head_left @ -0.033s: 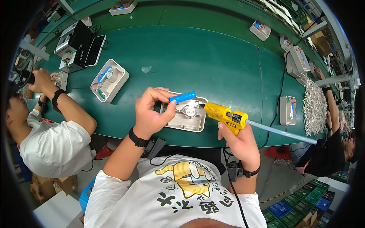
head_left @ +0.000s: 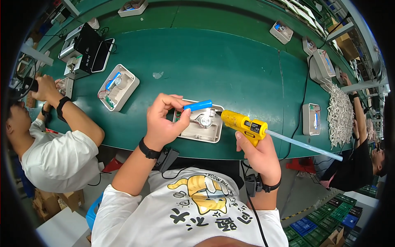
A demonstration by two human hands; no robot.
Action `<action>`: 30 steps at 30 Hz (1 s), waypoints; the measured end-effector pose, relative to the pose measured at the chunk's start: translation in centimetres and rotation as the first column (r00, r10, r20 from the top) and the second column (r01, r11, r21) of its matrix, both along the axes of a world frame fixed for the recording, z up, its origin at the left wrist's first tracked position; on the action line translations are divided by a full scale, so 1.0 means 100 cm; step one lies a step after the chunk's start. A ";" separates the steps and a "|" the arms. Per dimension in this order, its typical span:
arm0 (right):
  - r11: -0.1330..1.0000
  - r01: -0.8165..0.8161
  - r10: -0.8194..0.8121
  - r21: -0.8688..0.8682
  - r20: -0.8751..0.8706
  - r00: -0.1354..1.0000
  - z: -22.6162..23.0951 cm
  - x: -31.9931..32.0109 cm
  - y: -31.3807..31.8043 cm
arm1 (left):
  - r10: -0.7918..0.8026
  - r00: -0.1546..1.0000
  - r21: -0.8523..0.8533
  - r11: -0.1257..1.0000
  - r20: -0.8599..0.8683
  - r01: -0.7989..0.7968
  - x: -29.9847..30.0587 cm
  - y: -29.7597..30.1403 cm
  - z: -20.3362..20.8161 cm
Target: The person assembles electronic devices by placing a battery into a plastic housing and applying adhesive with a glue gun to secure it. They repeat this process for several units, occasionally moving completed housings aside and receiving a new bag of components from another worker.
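Between thumb and fingers, my left hand (head_left: 166,119) pinches one end of a blue cylindrical battery (head_left: 198,105), tilted slightly above a whitish plastic housing (head_left: 212,139). Inside that housing sits a round silver part (head_left: 205,120) with thin wires. A yellow hot glue gun (head_left: 243,124) is gripped in my right hand (head_left: 260,152), its dark nozzle pointing left at the housing's right side, near the battery's free end. Whether the nozzle touches anything I cannot tell. From the gun's back a long translucent glue stick (head_left: 304,145) extends to the right. My left fingers partly hide the housing's left end.
A similar housing (head_left: 119,87) with a blue battery lies to the left, another (head_left: 311,119) to the right. A black machine (head_left: 82,49) stands at the far left. Small white parts (head_left: 340,117) are heaped at the right. Co-workers sit on both sides; a black cable (head_left: 305,90) crosses the table.
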State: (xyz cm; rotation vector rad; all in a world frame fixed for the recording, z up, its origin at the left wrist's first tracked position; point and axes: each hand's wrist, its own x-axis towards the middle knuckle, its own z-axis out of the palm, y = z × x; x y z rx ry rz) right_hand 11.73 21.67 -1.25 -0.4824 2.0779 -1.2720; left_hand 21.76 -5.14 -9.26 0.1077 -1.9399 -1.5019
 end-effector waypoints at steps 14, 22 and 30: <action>0.999 -0.011 0.016 -0.050 0.090 0.996 -0.003 -0.004 0.011 | 0.015 0.989 -0.307 0.951 0.147 0.031 -0.003 0.003 0.014; 0.992 0.066 -0.045 -0.109 0.190 0.981 -0.002 -0.006 0.013 | 0.034 0.988 -0.421 0.906 0.153 0.034 -0.003 0.003 0.023; 0.993 0.041 -0.018 -0.114 0.200 0.980 -0.007 -0.009 -0.002 | 0.001 0.902 -0.060 0.998 0.432 0.028 -0.011 -0.002 0.029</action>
